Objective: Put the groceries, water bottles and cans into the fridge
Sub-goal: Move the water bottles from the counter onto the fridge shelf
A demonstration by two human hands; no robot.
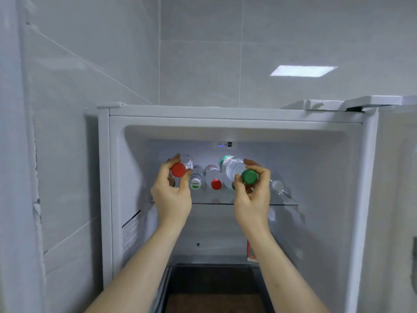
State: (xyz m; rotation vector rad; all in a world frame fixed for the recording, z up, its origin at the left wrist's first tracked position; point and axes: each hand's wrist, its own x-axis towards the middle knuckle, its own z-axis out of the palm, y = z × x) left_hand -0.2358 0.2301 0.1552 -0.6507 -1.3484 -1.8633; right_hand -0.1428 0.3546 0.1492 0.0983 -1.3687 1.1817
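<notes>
Wall: grey tiles fill the left side and the space above the fridge.
Fridge: white, door swung open to the right; the inner wall is lit from the back.
Left hand: the left hand reaches into the top compartment, fingers and thumb curled narrowly round the cap end of a bottle.
Left bottle: the red-capped bottle lies on its side, cap toward the camera, at the left end of the glass shelf; whether it rests on the shelf or is lifted off it cannot be told.
Middle bottles: a white-capped bottle and a second red-capped bottle lie side by side on the shelf between the two hands, caps forward.
Right bottle: the green-capped bottle lies cap forward, its far end higher than the bottles beside it.
Right hand: the right hand pinches the green cap end, thumb on the left, fingers curled over the top and right.
Far right: a clear bottle lies on the shelf, just beside the right hand.
Lower compartment: a red and white packet stands behind the right forearm.
</notes>
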